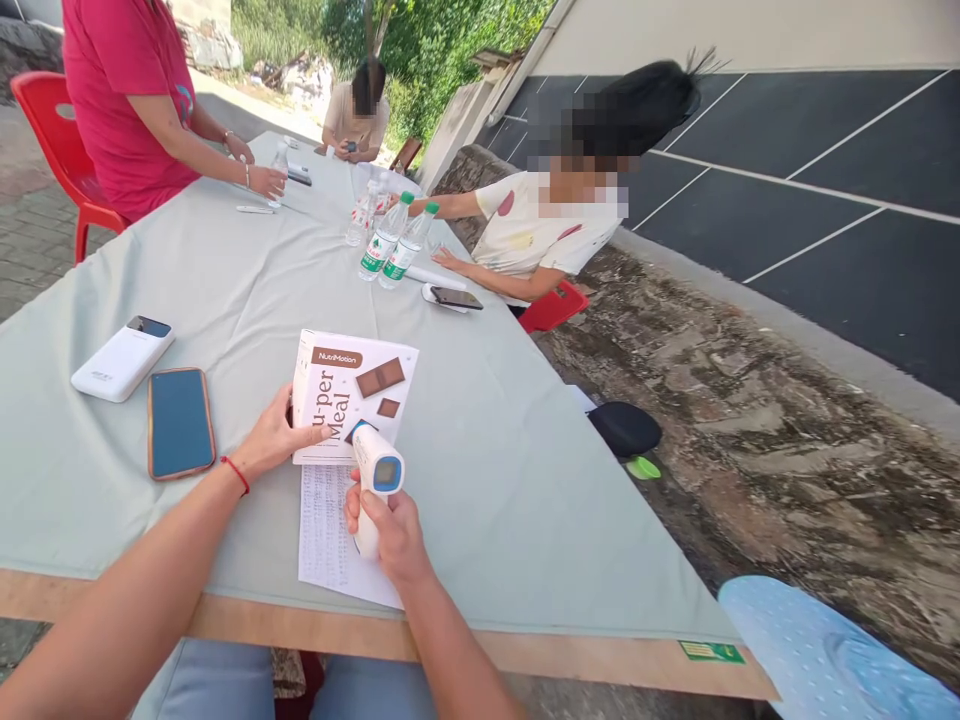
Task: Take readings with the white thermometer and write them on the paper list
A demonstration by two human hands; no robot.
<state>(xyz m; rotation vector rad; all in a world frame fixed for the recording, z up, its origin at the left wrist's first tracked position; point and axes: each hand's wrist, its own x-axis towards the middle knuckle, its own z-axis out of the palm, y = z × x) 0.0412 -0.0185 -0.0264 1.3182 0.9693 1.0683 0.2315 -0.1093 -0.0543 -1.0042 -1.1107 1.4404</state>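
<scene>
Bright outdoor daylight. The worktop (495, 500) around both hands lies in soft, even shade; far beyond them the bushes (435, 50) are sunlit and the ground is nearly washed out. Brand lettering on the box (390, 410) at the left hand (277, 435) is crisp; writing on the sheet (321, 530) beneath the right hand (394, 530) is too soft to read. Blocky pixelation masks heads ahead.

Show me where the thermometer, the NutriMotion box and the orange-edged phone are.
Thermometer (386, 474): head view, on its small screen.
NutriMotion box (354, 396): head view, on its printed front.
Orange-edged phone (181, 424): head view, mid-screen.
</scene>
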